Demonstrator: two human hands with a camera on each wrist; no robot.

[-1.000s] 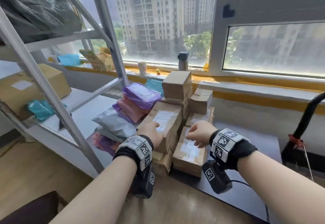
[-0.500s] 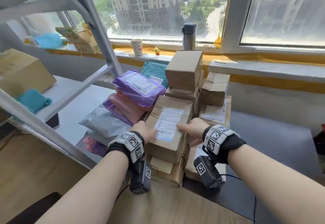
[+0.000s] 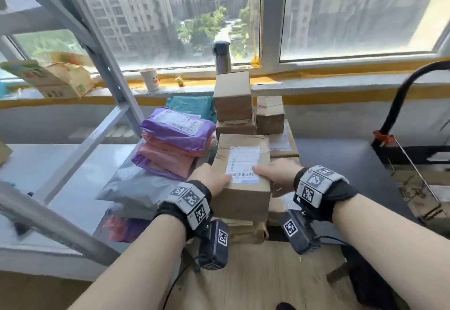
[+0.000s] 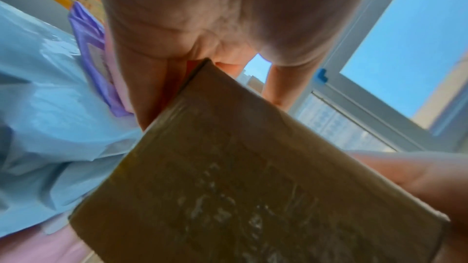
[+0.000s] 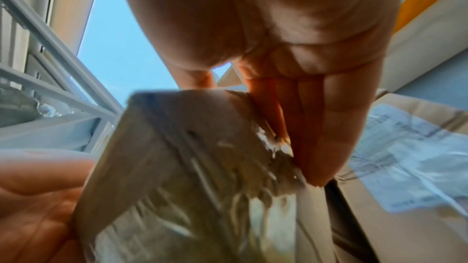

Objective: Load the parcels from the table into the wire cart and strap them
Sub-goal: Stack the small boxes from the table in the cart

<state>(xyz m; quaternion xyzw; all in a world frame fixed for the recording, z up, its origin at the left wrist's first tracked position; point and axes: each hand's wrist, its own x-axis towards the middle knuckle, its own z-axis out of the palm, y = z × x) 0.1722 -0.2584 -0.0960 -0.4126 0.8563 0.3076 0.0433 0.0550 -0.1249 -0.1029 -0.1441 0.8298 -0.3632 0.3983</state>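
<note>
A brown cardboard parcel (image 3: 243,183) with a white shipping label sits on top of the front stack on the table. My left hand (image 3: 211,179) grips its left side with the thumb on top. My right hand (image 3: 275,174) grips its right side, thumb across the label. In the left wrist view the box (image 4: 228,187) fills the frame under my palm. The right wrist view shows my fingers (image 5: 316,127) against the box's torn corner (image 5: 197,157). The wire cart (image 3: 414,183) stands at the right with a black handle and a red strap hook.
More cardboard boxes (image 3: 232,97) are stacked behind, and purple, pink and grey mailer bags (image 3: 170,144) lie to the left. A grey metal shelf frame (image 3: 97,53) rises at the left. A flask (image 3: 221,57) and a cup (image 3: 149,79) stand on the windowsill.
Both hands moved from the tops of the front boxes to grip the labelled box on either side. The head view shifted right, bringing the cart into view.
</note>
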